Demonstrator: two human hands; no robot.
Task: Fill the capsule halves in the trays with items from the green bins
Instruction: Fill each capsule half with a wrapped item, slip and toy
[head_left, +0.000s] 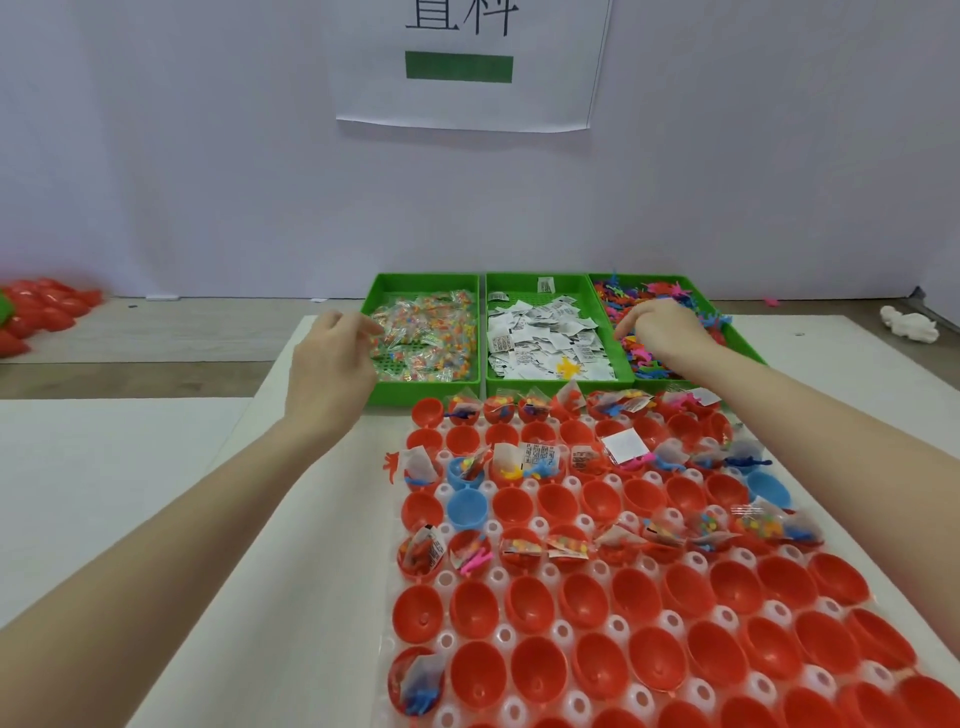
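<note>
Pick-up step: left hand (332, 358) half-curled, holding nothing, at the candy-bag bin (423, 338); right hand (657, 327) digging in the toy bin (670, 322), grip can't tell. Next, I'd guess: carry items to empty capsule halves (587, 608) in the tray (561, 631) w/o knocking filled ones.

A pale lavender-white wall (208, 156) fills the upper half, with a white paper sign (467, 98) taped to it (black characters, green bar). Below, a wood-grain tabletop (156, 332) carries white sheets (104, 467).
</note>
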